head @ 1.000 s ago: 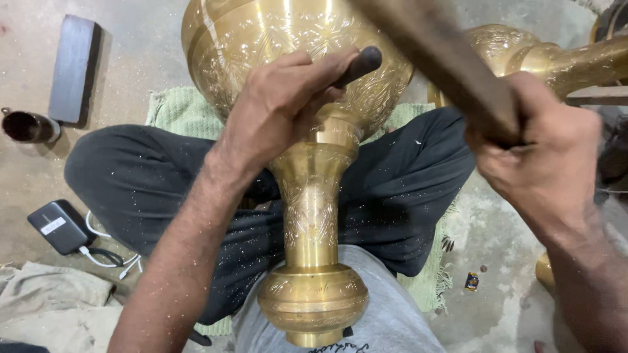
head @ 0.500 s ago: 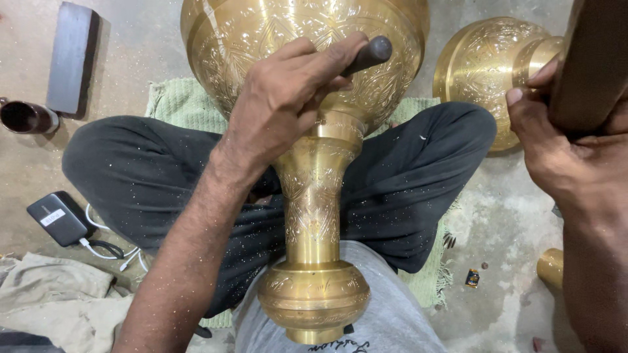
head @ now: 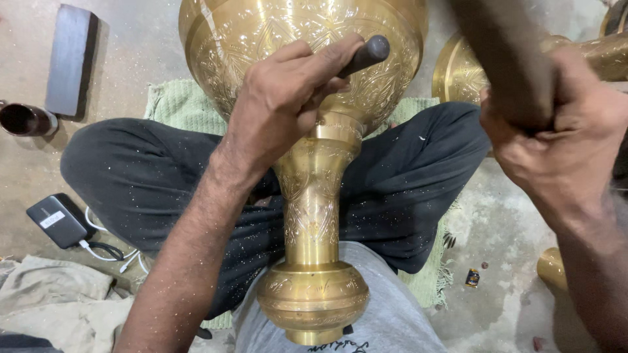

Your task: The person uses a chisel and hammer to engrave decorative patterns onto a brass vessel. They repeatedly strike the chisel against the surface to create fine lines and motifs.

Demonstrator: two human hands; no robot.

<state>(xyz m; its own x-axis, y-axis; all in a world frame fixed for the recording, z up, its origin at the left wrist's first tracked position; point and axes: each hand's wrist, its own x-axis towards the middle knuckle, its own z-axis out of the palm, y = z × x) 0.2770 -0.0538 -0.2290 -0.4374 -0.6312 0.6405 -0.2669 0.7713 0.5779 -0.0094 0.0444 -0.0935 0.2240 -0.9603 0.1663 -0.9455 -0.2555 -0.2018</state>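
A large engraved brass vase [head: 314, 196] lies across my lap, its wide bowl away from me and its foot against my belly. My left hand [head: 288, 98] is closed on a dark metal punch [head: 366, 53], whose tip is hidden under my fingers against the bowl. My right hand [head: 556, 137] grips a thick dark wooden mallet handle [head: 504, 59], raised at the right, apart from the punch. My crossed legs in dark trousers [head: 131, 170] sit on a green mat [head: 176, 104].
A second brass vessel [head: 464, 72] lies at the upper right. A dark rectangular block [head: 69, 59] and a dark cup [head: 23, 119] rest on the floor at the left. A black power bank with white cable [head: 59, 221] and a crumpled cloth [head: 59, 301] lie lower left.
My right hand swung the wooden mallet handle out to the right and brought it back inward and up. My left hand keeps the punch on the bowl.
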